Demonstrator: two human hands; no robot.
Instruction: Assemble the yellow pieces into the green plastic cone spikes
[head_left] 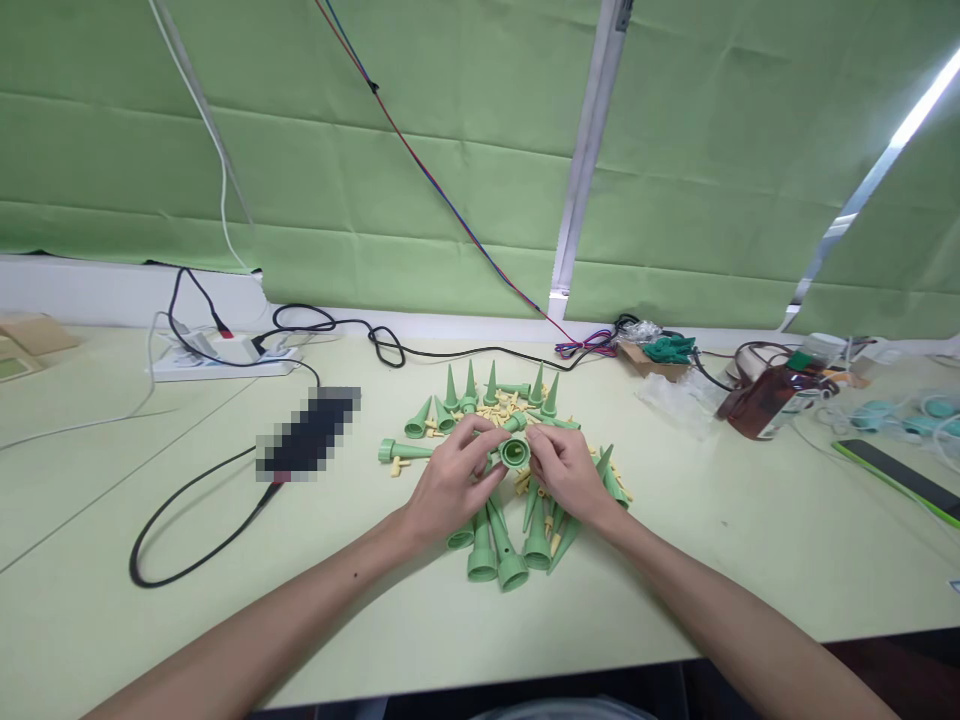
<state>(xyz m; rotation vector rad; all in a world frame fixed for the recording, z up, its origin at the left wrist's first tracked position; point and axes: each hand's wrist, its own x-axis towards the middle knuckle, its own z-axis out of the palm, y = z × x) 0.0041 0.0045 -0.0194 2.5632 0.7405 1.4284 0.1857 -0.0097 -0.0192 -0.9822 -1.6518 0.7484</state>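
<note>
A green cone (514,453) is held up with its round open end facing me, between my two hands. My left hand (459,478) has its fingers closed round the cone's left side. On the other side, my right hand (564,467) pinches at the cone's rim; anything small between its fingertips is hidden. Below and around the hands lie several green cones (513,570), some lying down and some standing with the tip up. Small yellow pieces (397,466) are scattered among them, most in a heap behind the hands.
On the left are a power strip (225,360) and a blurred dark device (309,435) with a looped black cable. Toward the right stand a small cardboard box (651,362), plastic bags, a brown bottle (776,398) and a black-and-green flat object (896,478).
</note>
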